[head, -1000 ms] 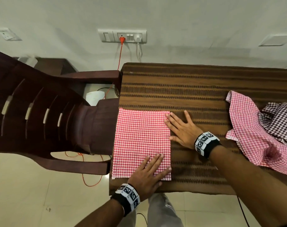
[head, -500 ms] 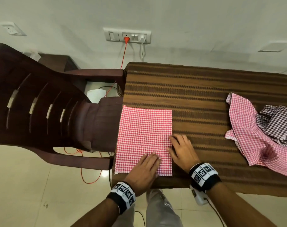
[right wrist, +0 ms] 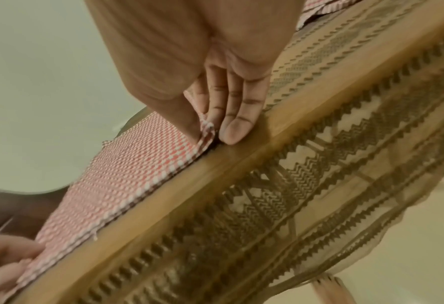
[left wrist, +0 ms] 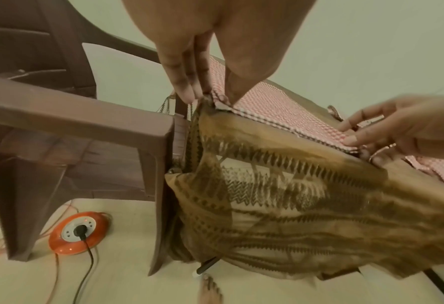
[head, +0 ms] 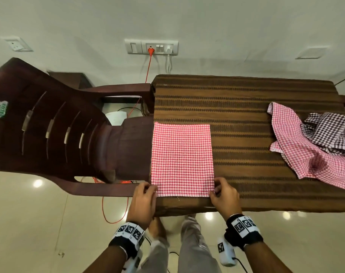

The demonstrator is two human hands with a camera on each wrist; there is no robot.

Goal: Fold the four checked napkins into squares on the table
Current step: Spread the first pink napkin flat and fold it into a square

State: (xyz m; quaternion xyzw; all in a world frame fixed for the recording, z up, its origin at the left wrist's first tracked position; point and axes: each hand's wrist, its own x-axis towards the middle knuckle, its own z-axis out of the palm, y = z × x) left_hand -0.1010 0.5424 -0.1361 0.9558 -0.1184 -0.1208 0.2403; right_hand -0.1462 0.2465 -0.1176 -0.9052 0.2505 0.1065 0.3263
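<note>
The red checked napkin (head: 182, 159) lies flat as a tall rectangle at the left end of the surface (head: 246, 115), its left edge flush with the surface's left edge and its near edge just short of the near edge, which puts both near corners in easy reach. The left hand (head: 144, 201) pinches the near-left corner between thumb and fingertips (left wrist: 189, 96), and the right hand (head: 225, 198) pinches the near-right corner the same way, the cloth slightly puckered between the thumb and the fingers (right wrist: 232, 123). Holding both corners of one short edge at once is probably meant to keep that edge straight while it is carried over to the far edge, halving the rectangle into a square. The rest of the napkin still lies on the surface, so the fold looks not yet begun. At the right end, well apart, a second red checked napkin (head: 305, 154) lies crumpled with a dark checked napkin (head: 331, 131) heaped on it, seemingly parked there to leave the folding area free. A fourth napkin cannot be made out.
</note>
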